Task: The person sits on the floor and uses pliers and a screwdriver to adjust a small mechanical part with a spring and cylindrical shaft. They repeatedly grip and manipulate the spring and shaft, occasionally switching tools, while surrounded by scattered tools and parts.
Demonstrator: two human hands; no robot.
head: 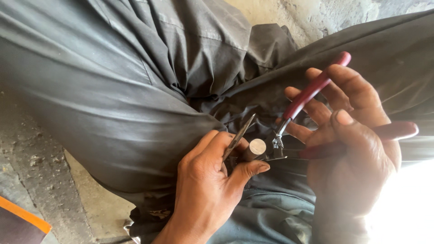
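My left hand grips a short metal cylinder with a flat shiny end, and a thin metal strip sticks up between its fingers. My right hand holds pliers with dark red handles, handles spread apart. The pliers' spring and jaws sit right beside the cylinder's end, touching or nearly touching it. Both hands hover over my lap, which is covered in dark grey cloth.
A rough concrete floor shows at the left and at the top. An orange-edged dark object lies at the bottom left corner. Strong glare washes out the bottom right.
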